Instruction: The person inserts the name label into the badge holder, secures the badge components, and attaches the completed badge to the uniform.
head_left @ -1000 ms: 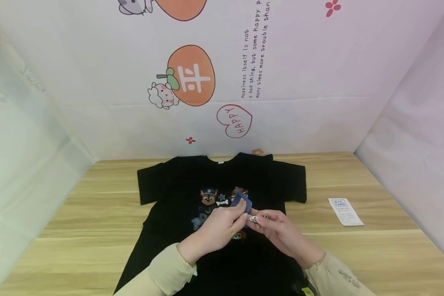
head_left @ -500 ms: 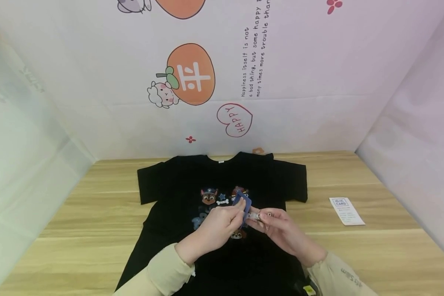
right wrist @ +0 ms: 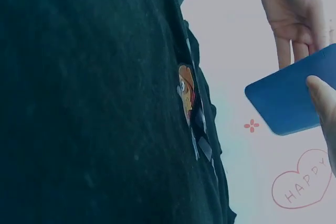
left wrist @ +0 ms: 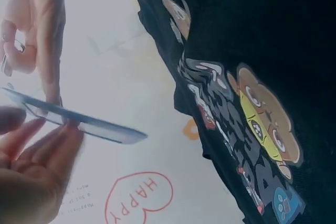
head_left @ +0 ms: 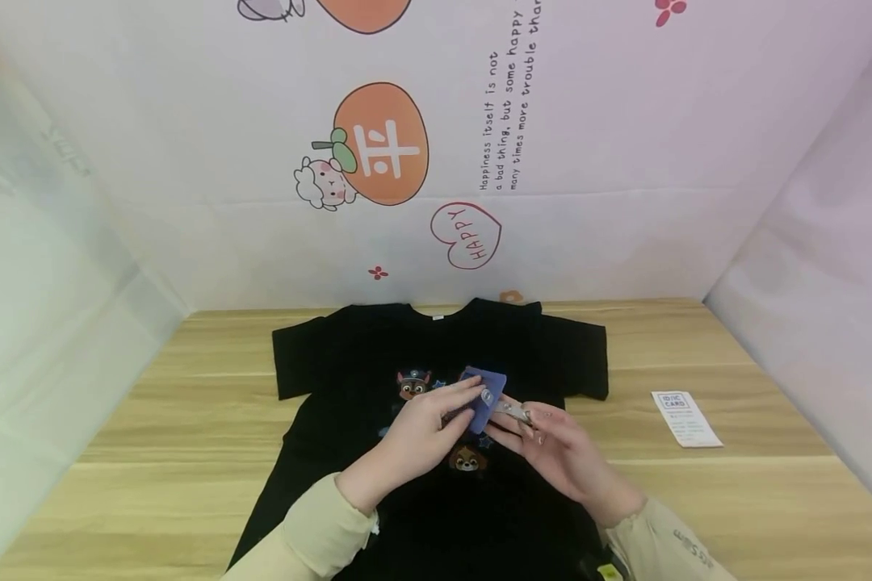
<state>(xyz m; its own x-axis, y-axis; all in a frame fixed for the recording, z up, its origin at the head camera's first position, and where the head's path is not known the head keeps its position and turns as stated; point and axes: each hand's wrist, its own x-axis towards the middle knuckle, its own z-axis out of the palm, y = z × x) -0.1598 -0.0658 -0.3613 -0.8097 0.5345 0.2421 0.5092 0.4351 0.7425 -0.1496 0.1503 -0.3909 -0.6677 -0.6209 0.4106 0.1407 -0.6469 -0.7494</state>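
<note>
Over the chest of a black T-shirt [head_left: 407, 500], my left hand [head_left: 421, 428] holds a blue card holder [head_left: 488, 395] between thumb and fingers. It is tilted, and a round metal snap shows on it. On its right side my right hand [head_left: 563, 452] pinches a clear strap with a metal clip [head_left: 512, 410]. In the left wrist view the blue card holder [left wrist: 113, 131] appears nearly edge-on. The right wrist view shows a broad flat blue face of the card holder [right wrist: 291, 95]. Whether a card is inside cannot be seen.
A white printed card [head_left: 686, 420] marked "ID/IC CARD" lies to the right on the wooden table [head_left: 756, 484]. The T-shirt is spread flat with cartoon dogs on its front. A white printed cloth [head_left: 596, 145] hangs behind.
The blue card holder has turned so that more of its face and the snap show. My left fingers have straightened across it, and my right hand has shifted slightly right with the clip.
</note>
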